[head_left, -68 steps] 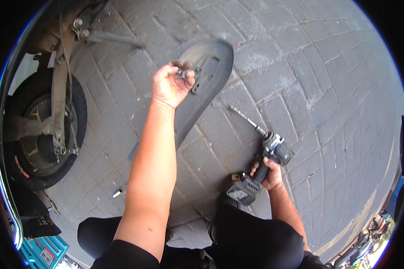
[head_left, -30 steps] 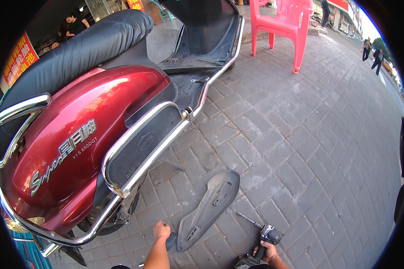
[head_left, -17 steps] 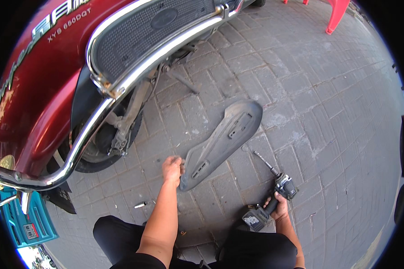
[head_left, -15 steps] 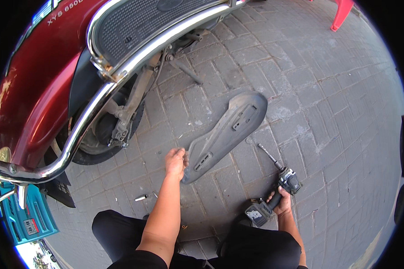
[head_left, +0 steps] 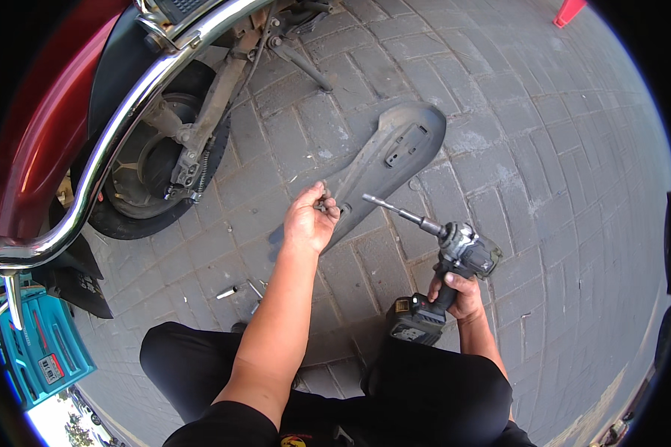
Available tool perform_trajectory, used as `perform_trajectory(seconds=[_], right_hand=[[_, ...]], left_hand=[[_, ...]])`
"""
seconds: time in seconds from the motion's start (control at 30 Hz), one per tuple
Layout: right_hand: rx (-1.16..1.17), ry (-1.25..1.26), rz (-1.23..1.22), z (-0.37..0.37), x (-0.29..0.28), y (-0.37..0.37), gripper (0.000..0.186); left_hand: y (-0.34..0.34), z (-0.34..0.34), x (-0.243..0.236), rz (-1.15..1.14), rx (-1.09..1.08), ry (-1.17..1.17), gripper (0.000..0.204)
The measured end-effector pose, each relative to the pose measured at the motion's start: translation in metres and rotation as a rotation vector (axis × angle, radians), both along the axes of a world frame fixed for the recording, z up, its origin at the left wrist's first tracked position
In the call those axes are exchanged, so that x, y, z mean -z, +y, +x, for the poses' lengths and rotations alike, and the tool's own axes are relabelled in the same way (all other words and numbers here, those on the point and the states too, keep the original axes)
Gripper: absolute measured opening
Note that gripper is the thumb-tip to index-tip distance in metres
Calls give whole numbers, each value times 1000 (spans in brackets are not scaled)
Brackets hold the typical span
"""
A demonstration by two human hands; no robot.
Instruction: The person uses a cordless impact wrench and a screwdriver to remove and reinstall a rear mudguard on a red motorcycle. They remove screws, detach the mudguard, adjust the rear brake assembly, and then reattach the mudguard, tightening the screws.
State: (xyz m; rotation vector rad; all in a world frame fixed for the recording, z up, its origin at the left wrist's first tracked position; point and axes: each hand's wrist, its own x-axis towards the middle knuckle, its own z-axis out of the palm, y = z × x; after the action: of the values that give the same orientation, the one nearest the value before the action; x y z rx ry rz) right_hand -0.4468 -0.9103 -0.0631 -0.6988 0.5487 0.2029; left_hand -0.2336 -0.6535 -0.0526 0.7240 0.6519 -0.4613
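Note:
My right hand (head_left: 464, 296) grips the handle of a black cordless impact driver (head_left: 468, 252). A long socket bit (head_left: 402, 211) sticks out of its chuck, pointing left toward my other hand. My left hand (head_left: 309, 226) is raised over the near part of a long grey plastic cover (head_left: 384, 164) lying on the pavement. Its fingers are curled together, palm turned upward. Something small and dark seems to sit among the fingertips, too small to name. My forearm and hand hide the cover's near end.
At left stands a red vehicle (head_left: 56, 127) with a chrome guard bar (head_left: 119, 141) and a wheel (head_left: 145, 167) beneath. A teal tool case (head_left: 67, 350) lies open at lower left. A small metal socket (head_left: 227, 293) rests on the paving near my left knee. A red plastic leg (head_left: 568, 12) shows far right.
The driver has come up and its bit has swung leftward. My left hand has moved right and its palm has turned up. The view has shifted, too.

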Motion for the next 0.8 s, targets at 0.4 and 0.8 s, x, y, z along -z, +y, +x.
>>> perform_trajectory(seconds=[0.4,0.8], right_hand=[[-18,-2,-56,20,-20,33,37],[21,-62,209,14,-7,48,40]], left_hand=[[-31,-11,-30,160,21,-166,10],[-62,-17,-38,111,-145,-230,7]])
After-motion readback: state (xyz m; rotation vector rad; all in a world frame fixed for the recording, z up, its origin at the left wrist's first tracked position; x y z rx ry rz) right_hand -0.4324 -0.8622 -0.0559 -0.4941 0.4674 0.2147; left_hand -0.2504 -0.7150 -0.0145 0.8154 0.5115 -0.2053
